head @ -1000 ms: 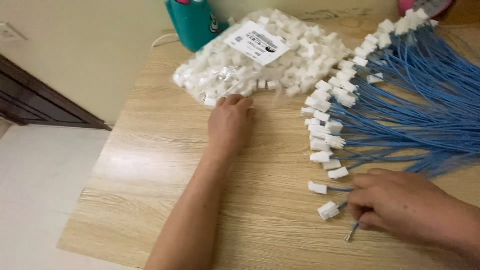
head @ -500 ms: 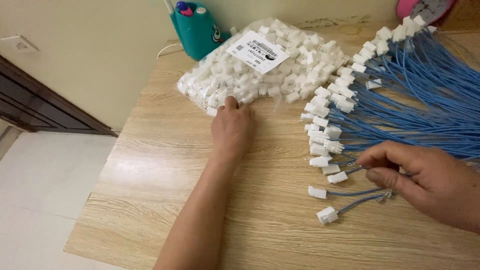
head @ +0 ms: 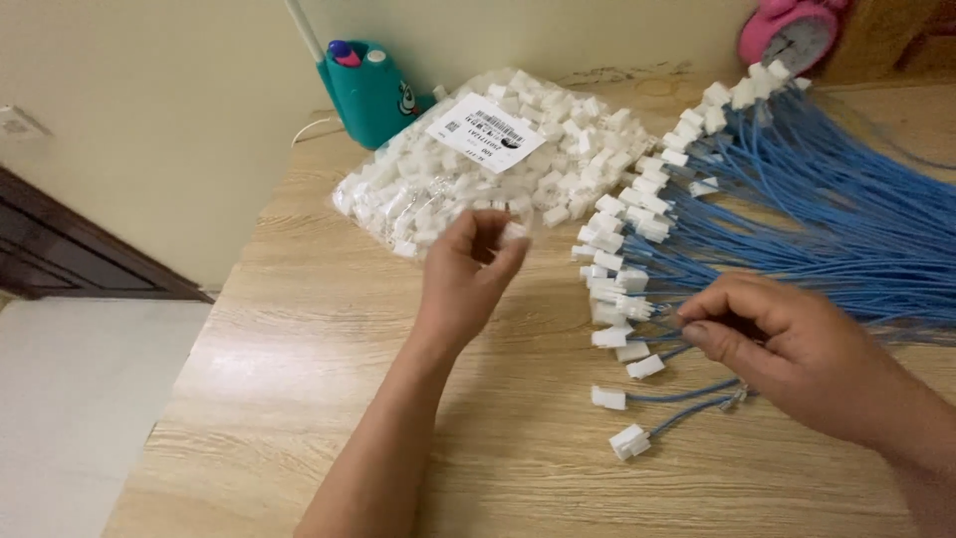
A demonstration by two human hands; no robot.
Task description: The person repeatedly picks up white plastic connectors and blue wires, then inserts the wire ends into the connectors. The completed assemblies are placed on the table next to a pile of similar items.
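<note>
My left hand (head: 468,274) is raised just off the wooden surface (head: 299,399), its grip pinched on one small white connector (head: 515,231) at the edge of the clear bag of white connectors (head: 478,184). My right hand (head: 787,349) has its grip pinched on a blue wire (head: 687,394) beside the fanned bundle of blue wires (head: 836,219) (many already capped). I'd judge it best to turn the connector's open end toward the wire tip before bringing them together.
</note>
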